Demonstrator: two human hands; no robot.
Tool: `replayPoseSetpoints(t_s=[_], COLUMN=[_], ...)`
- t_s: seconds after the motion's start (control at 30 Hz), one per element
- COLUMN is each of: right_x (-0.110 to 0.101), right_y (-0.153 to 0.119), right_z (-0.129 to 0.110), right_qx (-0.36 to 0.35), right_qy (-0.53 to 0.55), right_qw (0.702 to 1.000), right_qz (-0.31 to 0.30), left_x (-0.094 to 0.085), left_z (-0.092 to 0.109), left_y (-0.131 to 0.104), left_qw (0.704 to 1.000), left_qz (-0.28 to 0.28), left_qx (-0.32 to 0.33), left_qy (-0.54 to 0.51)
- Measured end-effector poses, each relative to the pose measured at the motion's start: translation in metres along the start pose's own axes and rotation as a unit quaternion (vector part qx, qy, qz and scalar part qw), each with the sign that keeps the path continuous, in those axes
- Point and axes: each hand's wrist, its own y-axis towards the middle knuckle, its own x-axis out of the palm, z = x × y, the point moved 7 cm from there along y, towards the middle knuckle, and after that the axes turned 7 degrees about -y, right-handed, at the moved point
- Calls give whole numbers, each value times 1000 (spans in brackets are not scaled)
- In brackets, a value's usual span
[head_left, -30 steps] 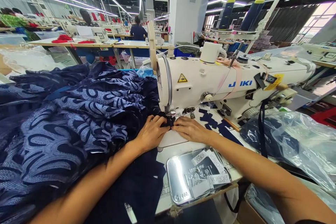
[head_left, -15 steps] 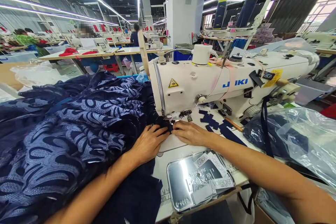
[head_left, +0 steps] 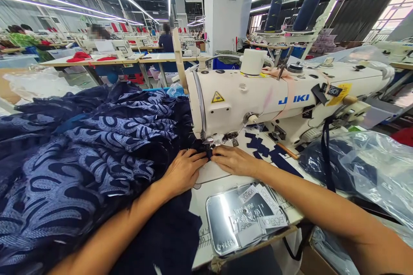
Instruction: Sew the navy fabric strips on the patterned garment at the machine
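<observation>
My left hand (head_left: 185, 167) presses its bent fingers onto the edge of a navy garment (head_left: 64, 184) just in front of the sewing machine's presser foot (head_left: 211, 141). From the other side, my right hand (head_left: 234, 161) has its fingers together, gripping the same dark fabric close to the needle area. The fingertips almost meet, and the bit of cloth between them is small and partly hidden. The garment, with a pale blue looping pattern, lies heaped to the left and hangs over the table's front edge. The white sewing machine (head_left: 258, 94) stands directly behind my hands.
A metal tin lid (head_left: 219, 215) with white printed labels (head_left: 271, 219) lies near the front edge. Small navy fabric pieces (head_left: 258, 144) sit right of the needle. A clear plastic bag (head_left: 364, 167) is at the right. Thread cones (head_left: 305, 10) stand above; people work farther back.
The view has shifted slightly, so the machine appears a little farther right. Both hands stay at the presser foot, with hardly any movement on the cloth.
</observation>
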Motion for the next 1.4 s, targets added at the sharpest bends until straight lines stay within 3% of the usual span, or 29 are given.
replayPoseSetpoints(t_s=[0.3, 0.53, 0.63, 0.73, 0.8, 1.0, 1.1, 1.2, 1.4], right_x=[-1, 1, 11, 26, 31, 13, 1, -5, 9], right_y=[5, 2, 7, 14, 18, 22, 22, 20, 15], right_z=[4, 20, 34, 53, 57, 46, 37, 36, 37], right_qx=[12, 31, 92, 209, 245, 194, 142, 146, 142], right_qy=[-20, 44, 67, 49, 27, -16, -71, -96, -96], right_qw=[1000, 998, 993, 976, 967, 977, 984, 982, 980], right_qz=[11, 37, 24, -34, -64, -83, -81, -69, -105], left_x=[-1, -2, -3, -4, -5, -8, -9, -9, -7], left_z=[-10, -23, -24, -24, -22, -7, -4, -8, -15], left_y=[8, 18, 22, 24, 22, 8, 7, 12, 23], left_qw=[1000, 1000, 1000, 999, 996, 975, 970, 974, 977], left_qz=[-4, 5, 11, 35, 63, 121, 104, 78, 46], left_qx=[-11, -10, -7, 1, 3, -13, -37, -52, -56], left_qy=[5, 1, 0, 24, 57, 184, 217, 208, 201])
